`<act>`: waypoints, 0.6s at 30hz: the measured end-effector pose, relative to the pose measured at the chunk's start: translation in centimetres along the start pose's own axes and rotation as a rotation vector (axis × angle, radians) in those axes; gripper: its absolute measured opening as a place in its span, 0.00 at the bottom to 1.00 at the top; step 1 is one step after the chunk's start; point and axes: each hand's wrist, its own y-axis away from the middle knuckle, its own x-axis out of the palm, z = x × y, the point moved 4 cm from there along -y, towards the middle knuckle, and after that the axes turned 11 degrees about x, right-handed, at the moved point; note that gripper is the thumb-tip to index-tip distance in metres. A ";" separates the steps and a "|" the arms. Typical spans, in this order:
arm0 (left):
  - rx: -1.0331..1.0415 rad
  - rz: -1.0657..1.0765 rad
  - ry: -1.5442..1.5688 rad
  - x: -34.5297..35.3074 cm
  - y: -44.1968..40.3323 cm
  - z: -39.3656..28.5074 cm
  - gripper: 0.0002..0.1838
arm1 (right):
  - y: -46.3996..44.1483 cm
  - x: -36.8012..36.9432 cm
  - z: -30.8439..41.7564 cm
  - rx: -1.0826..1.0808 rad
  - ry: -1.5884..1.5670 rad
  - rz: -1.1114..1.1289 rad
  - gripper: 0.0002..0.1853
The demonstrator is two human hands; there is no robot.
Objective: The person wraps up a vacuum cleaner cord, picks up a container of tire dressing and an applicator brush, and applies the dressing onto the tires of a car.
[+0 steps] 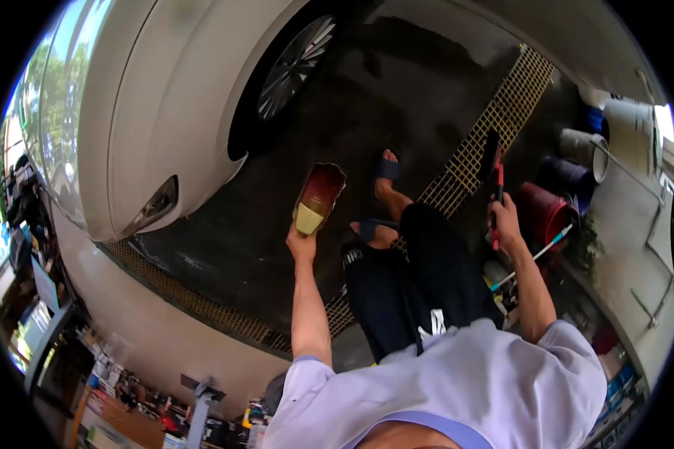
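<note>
My left hand [302,244] is closed around the near end of an open container with a ragged rim [326,183]. Its inside is dark red, and a pale yellow part [308,219] shows at the end by my fingers; I cannot tell its exact kind. Out to the right, my right hand [506,221] grips a slim red and black tool [499,179]. The tool's dark far end points away from me over the floor grating, and its kind is unclear. The two hands are well apart.
A light-coloured car [180,82] stands at left, its wheel [298,67] nearby. Yellow floor grating [494,112] crosses the dark wet floor [240,247]. Along the right wall are a red bucket [544,213], other buckets and a blue-white pole [533,257]. Cluttered shelves stand behind.
</note>
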 end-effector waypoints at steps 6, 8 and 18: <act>-0.101 -0.095 0.059 5.7 0.9 13.3 0.26 | -8.3 10.1 -2.3 -0.131 0.116 0.150 0.08; -0.035 -0.232 0.028 7.8 1.2 17.1 0.25 | -13.5 14.0 -2.9 -0.371 0.148 0.175 0.11; -0.183 -0.330 0.126 12.3 -1.1 28.3 0.22 | -13.6 36.6 13.7 -1.066 0.006 0.245 0.20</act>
